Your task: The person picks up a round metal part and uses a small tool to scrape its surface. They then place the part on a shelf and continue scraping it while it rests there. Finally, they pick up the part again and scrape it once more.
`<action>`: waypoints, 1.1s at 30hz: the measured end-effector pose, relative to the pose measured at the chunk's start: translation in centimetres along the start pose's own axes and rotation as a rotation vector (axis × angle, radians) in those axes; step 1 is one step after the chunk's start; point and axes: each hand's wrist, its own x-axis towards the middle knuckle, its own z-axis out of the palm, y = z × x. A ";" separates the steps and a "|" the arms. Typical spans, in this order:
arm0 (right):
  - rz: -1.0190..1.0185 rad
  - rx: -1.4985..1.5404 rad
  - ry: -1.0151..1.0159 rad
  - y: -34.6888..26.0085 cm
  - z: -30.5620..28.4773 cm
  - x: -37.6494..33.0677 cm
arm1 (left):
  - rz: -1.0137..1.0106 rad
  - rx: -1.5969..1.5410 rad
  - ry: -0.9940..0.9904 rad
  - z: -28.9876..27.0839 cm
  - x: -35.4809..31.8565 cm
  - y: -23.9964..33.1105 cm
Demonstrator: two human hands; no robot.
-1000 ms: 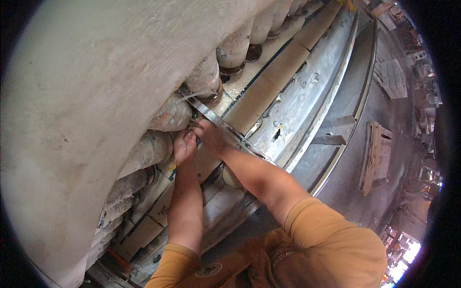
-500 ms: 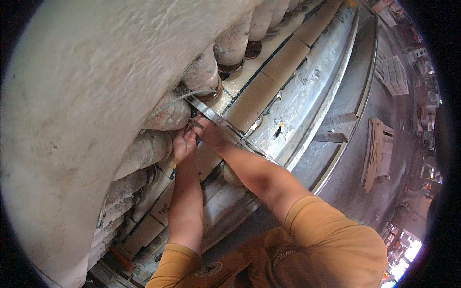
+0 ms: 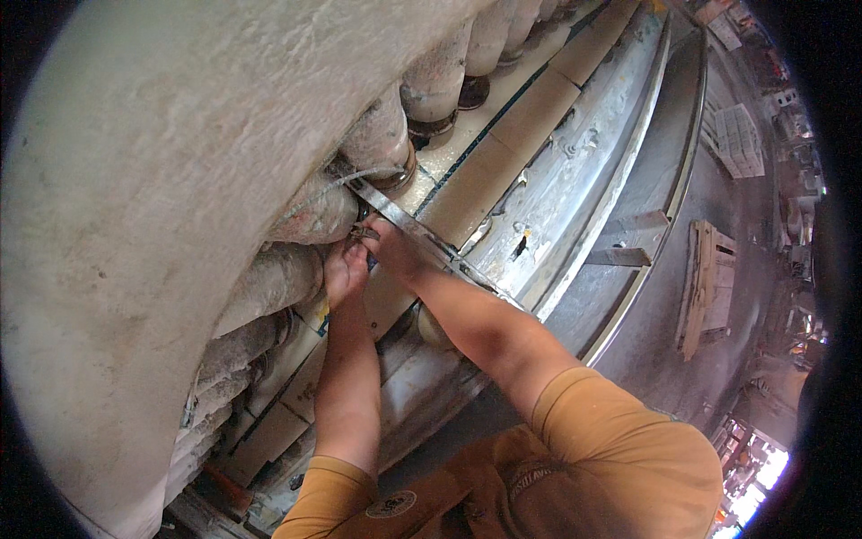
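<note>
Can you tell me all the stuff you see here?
Big curved surface: one, pale, left.
Rounded bulges: at least seven, dusty pale, along its edge.
Blocks: several, tan, in a row.
Metal bar: one, silvery, crossing the blocks.
Metal sheet: one, silvery, right of the blocks.
Wooden pallet: one, pale brown, far right.
Small thing: count unclear, dark, at the fingers.
Sleeves: two, mustard, bottom.
Left hand: one, bare, centre.
Right hand: one, bare, beside it.

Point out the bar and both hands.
Bar (image 3: pixel 406 221): head view, on its flat length beside the right hand.
Left hand (image 3: pixel 345 271): head view, on the middle of the hand.
Right hand (image 3: pixel 391 248): head view, on the middle of the hand.
</note>
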 end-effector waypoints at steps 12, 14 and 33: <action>-0.107 -0.089 0.057 2.0 0.6 0.0 | -0.088 -0.005 -0.139 0.4 0.4 0.0; -0.133 -0.068 0.044 2.3 0.5 0.1 | -0.103 0.042 -0.159 -1.1 1.3 -0.1; -0.008 -0.099 0.032 2.8 1.2 0.1 | -0.121 -0.144 -0.145 -1.9 1.6 0.2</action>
